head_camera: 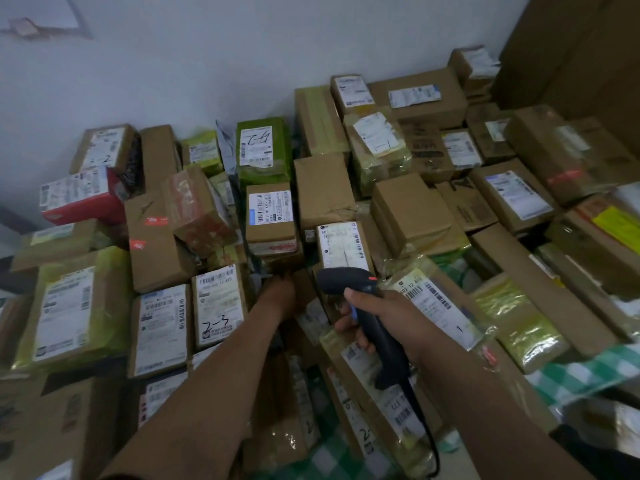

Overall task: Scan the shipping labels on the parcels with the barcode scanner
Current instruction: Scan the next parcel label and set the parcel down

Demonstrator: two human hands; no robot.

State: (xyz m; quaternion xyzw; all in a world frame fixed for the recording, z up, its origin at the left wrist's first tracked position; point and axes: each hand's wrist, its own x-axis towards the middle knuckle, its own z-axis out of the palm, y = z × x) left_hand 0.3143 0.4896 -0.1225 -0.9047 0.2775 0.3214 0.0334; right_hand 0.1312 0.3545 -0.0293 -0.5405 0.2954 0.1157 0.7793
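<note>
A black barcode scanner [349,282] with a red button sits in my right hand [384,320], which grips its handle; the head points up and away toward a brown parcel with a white shipping label [343,245]. My left hand [278,294] reaches forward into a gap between parcels just left of the scanner; its fingers are hidden among the boxes, so what they touch cannot be told. Several labelled parcels surround both hands, among them one marked "2-3" [218,303] to the left and a taped one [436,306] to the right.
Brown, green-taped and red cardboard parcels [76,199] cover the whole surface up to a pale wall [207,57]. A tall cardboard sheet [575,50] stands at the back right. Green checked cloth [581,372] shows under the parcels at the lower right. The scanner's cable [427,441] trails down toward me.
</note>
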